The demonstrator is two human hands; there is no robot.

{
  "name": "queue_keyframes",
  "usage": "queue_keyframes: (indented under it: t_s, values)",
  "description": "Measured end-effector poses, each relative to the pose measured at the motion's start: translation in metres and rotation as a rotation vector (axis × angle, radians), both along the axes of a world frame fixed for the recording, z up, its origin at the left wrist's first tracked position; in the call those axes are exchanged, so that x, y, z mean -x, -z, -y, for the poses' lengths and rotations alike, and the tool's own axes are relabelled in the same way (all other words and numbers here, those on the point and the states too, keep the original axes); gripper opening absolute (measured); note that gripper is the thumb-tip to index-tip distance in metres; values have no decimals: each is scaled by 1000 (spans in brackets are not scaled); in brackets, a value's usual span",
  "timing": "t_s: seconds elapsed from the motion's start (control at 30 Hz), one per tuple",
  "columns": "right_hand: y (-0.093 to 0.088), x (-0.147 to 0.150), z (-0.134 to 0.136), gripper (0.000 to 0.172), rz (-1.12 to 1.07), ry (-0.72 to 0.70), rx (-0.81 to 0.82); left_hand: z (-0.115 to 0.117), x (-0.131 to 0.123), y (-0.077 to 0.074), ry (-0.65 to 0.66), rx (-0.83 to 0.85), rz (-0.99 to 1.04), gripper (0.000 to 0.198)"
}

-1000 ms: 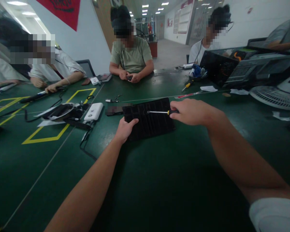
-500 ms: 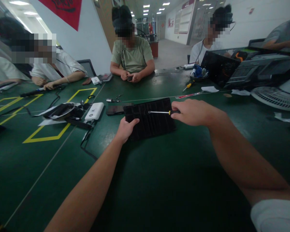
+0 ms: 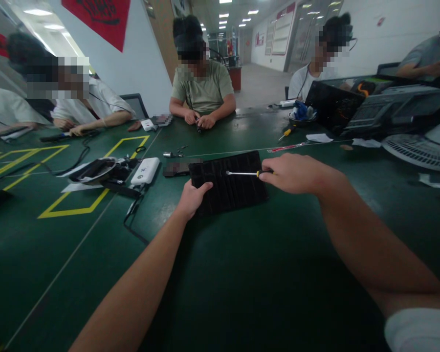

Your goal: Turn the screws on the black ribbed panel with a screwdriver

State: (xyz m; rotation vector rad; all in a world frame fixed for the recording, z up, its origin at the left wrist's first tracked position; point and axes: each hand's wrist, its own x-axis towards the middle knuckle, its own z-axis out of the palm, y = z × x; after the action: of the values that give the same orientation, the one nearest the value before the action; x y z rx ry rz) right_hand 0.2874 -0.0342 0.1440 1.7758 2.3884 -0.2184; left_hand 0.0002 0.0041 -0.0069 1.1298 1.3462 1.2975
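Observation:
A flat black ribbed panel [image 3: 238, 188] is tilted up over the green table, its exact kind unclear. My left hand [image 3: 193, 196] grips its left edge, thumb across the front face. In my right hand [image 3: 297, 173], at the panel's right side, is a screwdriver [image 3: 245, 173] with a yellow and black handle, the fingers closed round it. The screwdriver's bright shaft points left across the panel, and its tip is at a small round metal spot near the middle. Whether that spot is a screw cannot be made out. Behind the panel's upper left corner lies a dark phone-like slab [image 3: 175, 168].
On the left are a white power bank [image 3: 145, 171], a round tray of dark parts [image 3: 95, 171] and a cable. Small metal pieces [image 3: 173, 154] lie beyond the panel. Another screwdriver [image 3: 287, 132], a white fan [image 3: 418, 149] and computer cases stand right. Several people sit around the table.
The view has shifted slightly, so everything sits a little lower and to the right. Both hands keep their holds, and the screwdriver tip stays at the same spot on the panel.

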Motion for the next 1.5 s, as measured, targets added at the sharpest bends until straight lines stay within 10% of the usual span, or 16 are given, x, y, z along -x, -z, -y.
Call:
queue_keyframes:
  t_s: [1.5]
  values:
    - [-3,-7,4,23,-120,5,-351,2,-1,-3,3,4,-15,45]
